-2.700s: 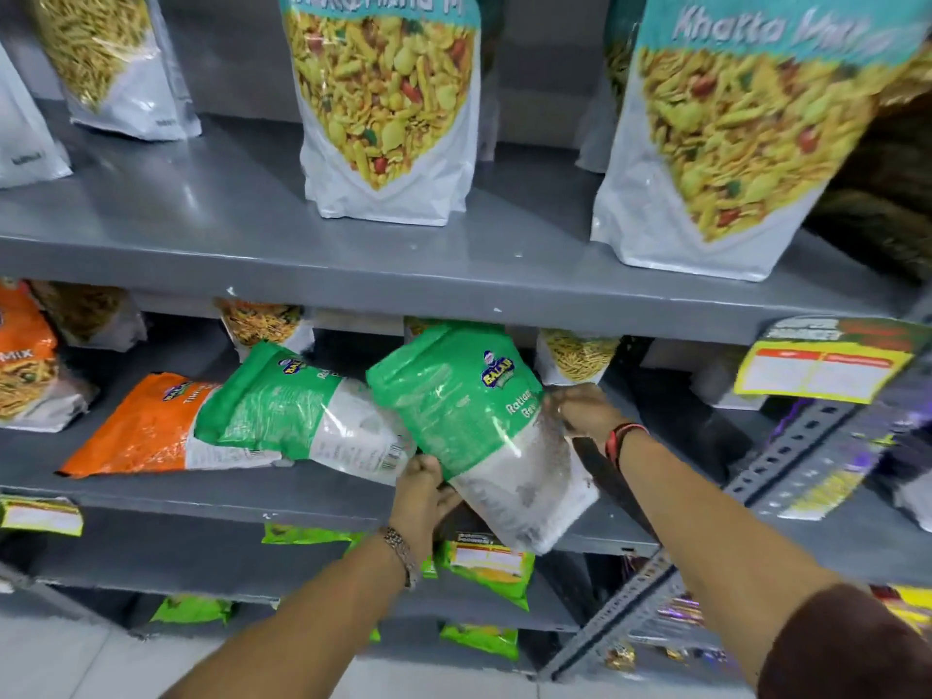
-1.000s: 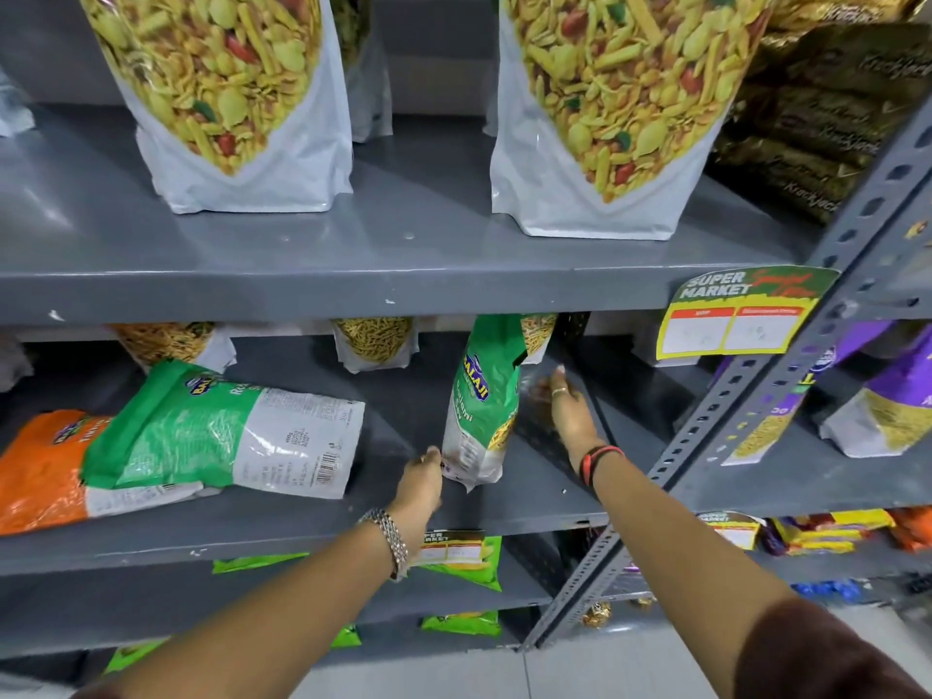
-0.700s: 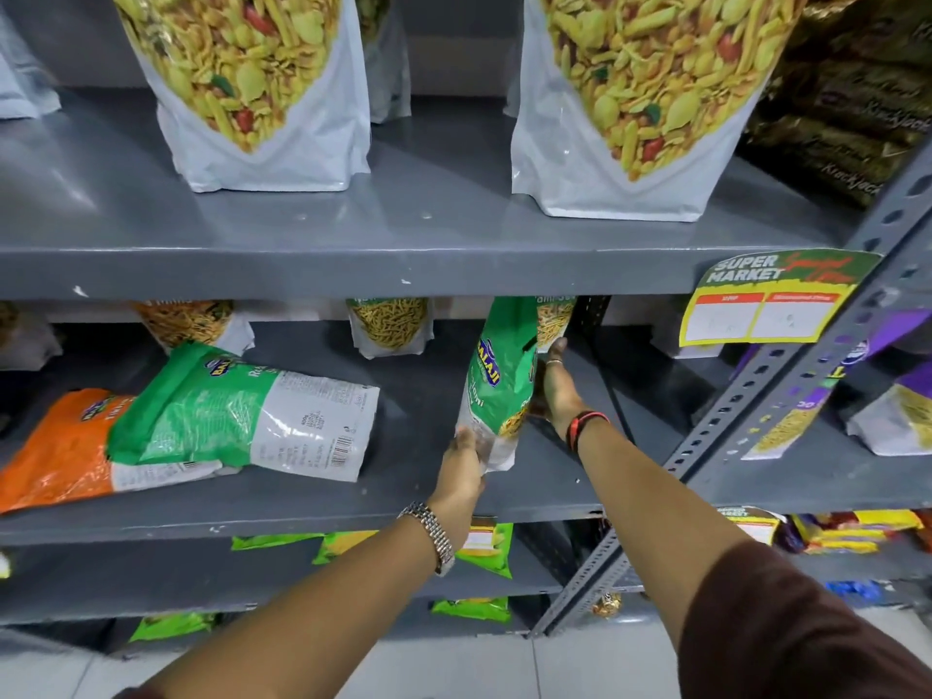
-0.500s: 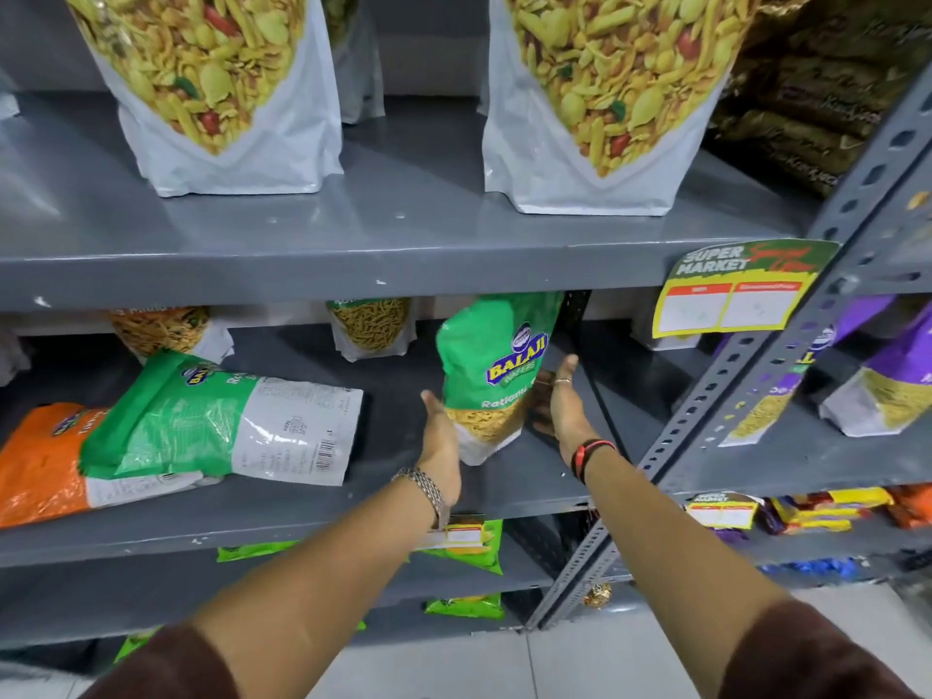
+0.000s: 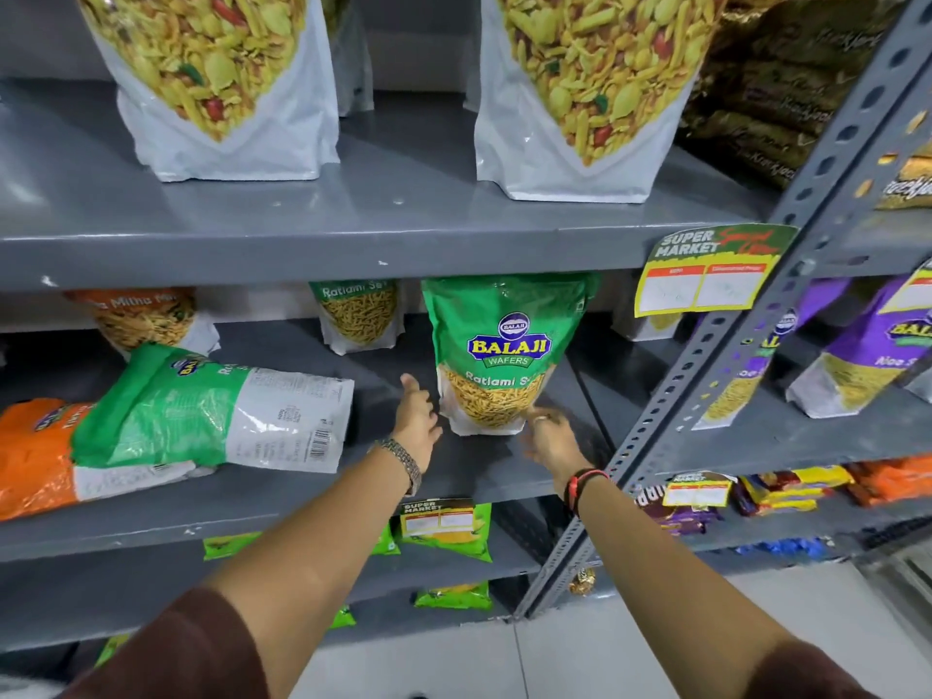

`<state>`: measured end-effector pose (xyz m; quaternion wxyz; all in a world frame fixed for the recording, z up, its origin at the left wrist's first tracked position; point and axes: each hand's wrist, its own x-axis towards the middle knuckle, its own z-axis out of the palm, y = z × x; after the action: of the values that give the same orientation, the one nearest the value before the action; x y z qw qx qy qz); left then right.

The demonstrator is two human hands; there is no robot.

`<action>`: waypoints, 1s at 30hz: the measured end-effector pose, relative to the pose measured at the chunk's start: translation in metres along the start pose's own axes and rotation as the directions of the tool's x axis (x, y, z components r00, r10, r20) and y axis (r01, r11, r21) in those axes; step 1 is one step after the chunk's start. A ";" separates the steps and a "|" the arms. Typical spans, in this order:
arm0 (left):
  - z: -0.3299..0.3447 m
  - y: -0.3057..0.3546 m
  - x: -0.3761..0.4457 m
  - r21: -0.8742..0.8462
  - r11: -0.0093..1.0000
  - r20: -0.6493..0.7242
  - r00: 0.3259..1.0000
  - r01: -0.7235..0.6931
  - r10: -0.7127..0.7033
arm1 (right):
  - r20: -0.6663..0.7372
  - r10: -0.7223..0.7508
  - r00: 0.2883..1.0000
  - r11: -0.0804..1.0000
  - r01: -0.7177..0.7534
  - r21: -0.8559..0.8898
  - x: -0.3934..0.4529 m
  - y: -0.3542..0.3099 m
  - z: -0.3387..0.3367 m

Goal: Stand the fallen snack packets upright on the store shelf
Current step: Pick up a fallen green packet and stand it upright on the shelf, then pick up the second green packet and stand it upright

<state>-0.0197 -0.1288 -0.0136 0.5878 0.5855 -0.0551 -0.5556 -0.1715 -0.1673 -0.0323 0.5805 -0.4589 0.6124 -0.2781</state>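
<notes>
A green Balaji Ratlami Sev packet [image 5: 502, 355] stands upright on the middle grey shelf [image 5: 454, 476], label facing me. My left hand [image 5: 416, 418] is open just left of its base, fingers apart, holding nothing. My right hand [image 5: 547, 436] is open at the packet's lower right corner, blurred, fingertips at or near the bag. To the left a second green packet [image 5: 212, 408] lies on its side, resting on a fallen orange packet [image 5: 35, 454].
Upright packets [image 5: 360, 312] line the back of the middle shelf. Large white namkeen bags [image 5: 580, 93] stand on the shelf above. A perforated grey upright [image 5: 706, 370] with a yellow price tag [image 5: 706, 274] borders the right. Purple packets [image 5: 857, 350] fill the neighbouring bay.
The green packet has been turned to face front and stood on the shelf. Both hands have come off its sides and drawn back to its base.
</notes>
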 end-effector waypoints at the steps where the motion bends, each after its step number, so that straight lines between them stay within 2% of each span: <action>1: -0.010 -0.006 -0.003 0.003 1.000 -0.019 0.999 0.026 -0.026 | 0.047 0.019 0.999 0.999 -0.018 -0.040 -0.005 0.002 0.006; 3: -0.036 -0.015 -0.010 0.008 0.997 -0.056 0.995 0.079 -0.079 | 0.170 0.021 0.985 0.993 -0.001 -0.116 -0.014 0.005 0.026; 6: -0.081 -0.021 -0.027 0.012 0.990 -0.047 0.989 0.142 -0.141 | 0.305 -0.121 0.945 0.954 0.196 -0.229 -0.017 0.005 0.064; 10: -0.138 -0.016 -0.049 0.077 0.987 -0.086 0.987 0.143 -0.136 | 0.379 -0.286 0.880 0.878 0.399 -0.263 -0.021 -0.010 0.123; 13: -0.174 -0.005 -0.047 0.040 0.993 -0.147 0.983 0.115 -0.108 | 0.369 -0.370 0.853 0.824 0.484 -0.294 -0.020 -0.026 0.160; 16: -0.202 0.013 -0.043 0.010 0.999 -0.188 0.981 0.049 -0.046 | 0.435 -0.351 0.829 0.766 0.521 -0.376 -0.021 -0.046 0.194; 20: -0.225 0.035 -0.024 0.054 0.998 -0.211 0.977 0.023 -0.011 | 0.485 -0.313 0.817 0.652 0.556 -0.515 -0.006 -0.071 0.249; 23: -0.229 0.038 -0.016 0.121 0.993 -0.205 0.979 0.015 0.010 | 0.513 -0.232 0.827 0.590 0.538 -0.601 0.005 -0.083 0.277; 26: -0.237 0.036 -0.009 0.101 0.995 -0.218 0.975 -0.006 0.028 | 0.540 -0.142 0.830 0.530 0.524 -0.667 0.017 -0.089 0.299; 30: -0.246 0.035 0.002 -0.026 0.998 -0.227 0.973 -0.051 0.044 | 0.447 -0.097 0.889 0.572 0.417 -0.706 0.031 -0.094 0.307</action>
<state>0.1770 0.0135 -0.0642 0.6125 0.6343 0.0070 -0.4717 0.1507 -0.1759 -0.0172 0.3731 -0.7941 0.4792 0.0247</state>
